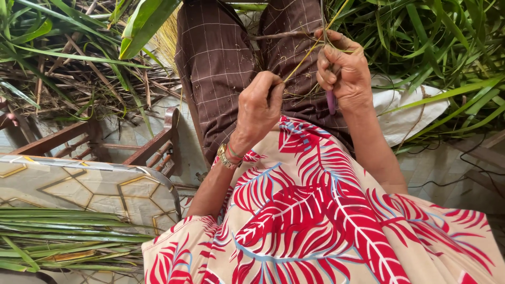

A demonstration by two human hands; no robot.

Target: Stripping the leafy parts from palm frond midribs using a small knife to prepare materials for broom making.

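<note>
Thin yellow-green leaf rib (307,55) runs taut over the lap, mid-frame, far side. Looks light, springy and slick; likely to snap if bent sharply, so best pinched low, near the thicker base. Left hand (259,105) pinches its near end, grip narrow. Right hand (342,71) closes around a purple-handled knife (331,101) and steadies the rib further up. Brown checked cloth (221,63) lies beneath. Green fronds (436,47) heaped far right; stripped leaves (63,239) bundled near left beside a wooden chair (152,150).
</note>
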